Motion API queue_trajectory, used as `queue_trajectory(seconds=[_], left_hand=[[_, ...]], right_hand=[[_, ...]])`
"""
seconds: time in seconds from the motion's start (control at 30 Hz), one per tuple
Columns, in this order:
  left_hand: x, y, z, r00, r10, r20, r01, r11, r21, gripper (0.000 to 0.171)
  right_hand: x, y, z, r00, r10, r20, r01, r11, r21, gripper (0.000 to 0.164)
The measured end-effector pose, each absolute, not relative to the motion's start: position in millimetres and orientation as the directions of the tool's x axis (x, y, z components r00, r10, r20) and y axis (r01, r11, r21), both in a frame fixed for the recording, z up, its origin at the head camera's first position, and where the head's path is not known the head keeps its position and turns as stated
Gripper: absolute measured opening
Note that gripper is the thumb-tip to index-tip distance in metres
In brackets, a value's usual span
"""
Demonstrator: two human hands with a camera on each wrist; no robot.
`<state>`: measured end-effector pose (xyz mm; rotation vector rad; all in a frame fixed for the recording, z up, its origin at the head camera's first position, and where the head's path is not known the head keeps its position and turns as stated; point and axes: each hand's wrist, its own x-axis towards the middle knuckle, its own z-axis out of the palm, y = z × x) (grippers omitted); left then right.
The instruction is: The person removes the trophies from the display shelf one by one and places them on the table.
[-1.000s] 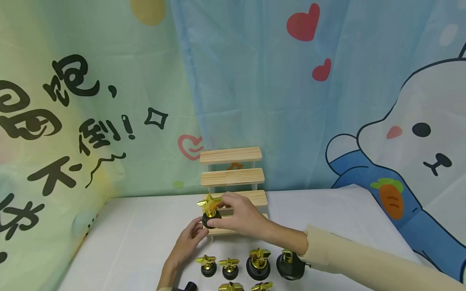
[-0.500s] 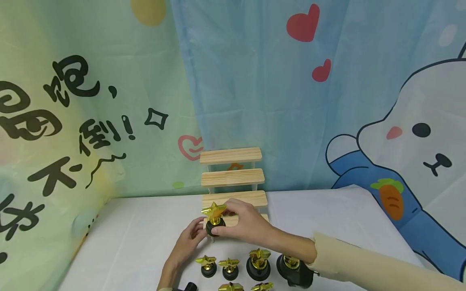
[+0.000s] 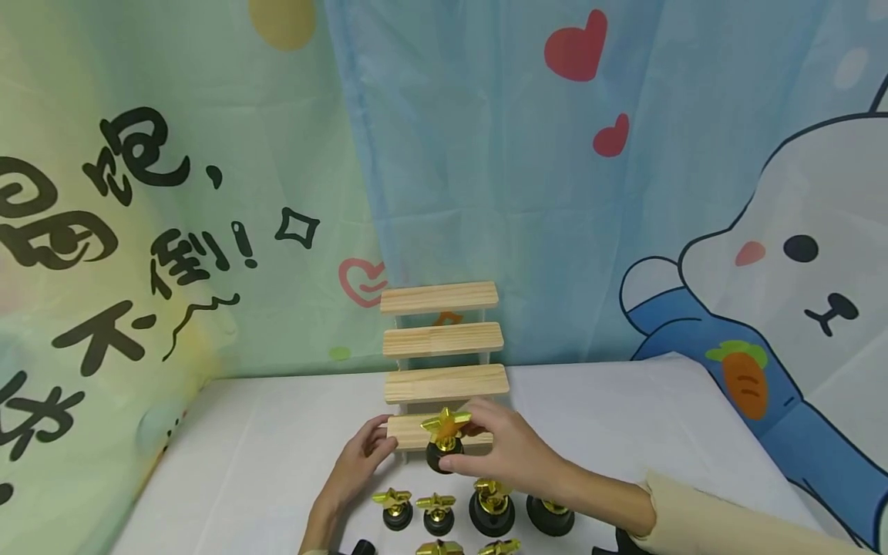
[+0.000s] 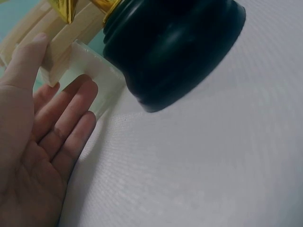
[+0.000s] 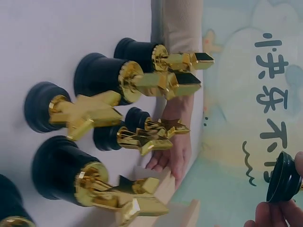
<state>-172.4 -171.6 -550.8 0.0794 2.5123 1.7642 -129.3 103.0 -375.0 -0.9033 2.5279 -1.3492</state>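
My right hand (image 3: 513,447) pinches a gold star trophy (image 3: 446,423) with a black round base, upright in front of the lowest step of a wooden tiered stand (image 3: 444,339). In the right wrist view, its base (image 5: 284,177) and some fingertips (image 5: 279,215) show at the right edge. The left hand (image 3: 361,462) touches the left end of that lowest step. Seen from the left wrist, the thumb lies against the wood (image 4: 61,38), and nearly straight fingers are beside the clear support (image 4: 99,71). A black trophy base (image 4: 165,52) looms there; I cannot tell which trophy's.
Several star trophies stand on the white table (image 3: 264,455) before the stand, among them two small ones (image 3: 393,509) and a larger one (image 3: 492,509). A printed curtain (image 3: 555,231) hangs behind the stand. Black objects (image 3: 364,546) show at the bottom edge.
My right hand has carried the star trophy right and down, from the lowest step's left end to before its middle. The left hand has stayed in place.
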Motion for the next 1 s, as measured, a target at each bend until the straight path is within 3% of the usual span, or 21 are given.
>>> queue_trajectory(seconds=[0.73, 1.0], left_hand=[[-174, -171, -552, -0.997, 0.064, -0.034, -0.010, 0.347, 0.938, 0.055], [-173, -171, -553, -0.997, 0.066, -0.042, -0.015, 0.367, 0.930, 0.057]], right_hand=[[-88, 177, -401, -0.903, -0.425, 0.059, -0.272, 0.460, -0.845, 0.030], [-76, 201, -428, -0.900, -0.426, 0.096, -0.313, 0.477, -0.821, 0.029]])
